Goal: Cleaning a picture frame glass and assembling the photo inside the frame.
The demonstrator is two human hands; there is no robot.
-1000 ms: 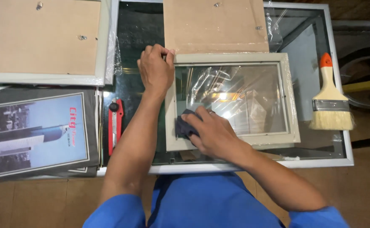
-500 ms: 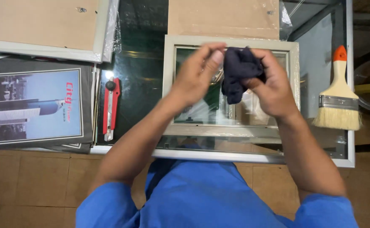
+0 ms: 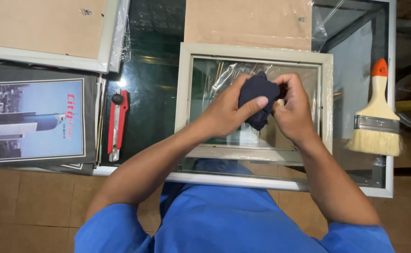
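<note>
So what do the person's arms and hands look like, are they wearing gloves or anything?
No gloves. Both hands are bare: the left hand and the right hand show no rings, watch or bands that I can see. The forearms are bare too. Bright blue short sleeves cover only the upper arms, matching the blue shirt below.

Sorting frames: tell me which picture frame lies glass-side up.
The pale frame under both hands, showing clear glass; the far-left frame shows only its brown backing board.

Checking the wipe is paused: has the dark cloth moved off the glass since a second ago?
Yes. The dark cloth has left the lower-left of the white frame, now bunched between both hands nearer its top edge.
</note>
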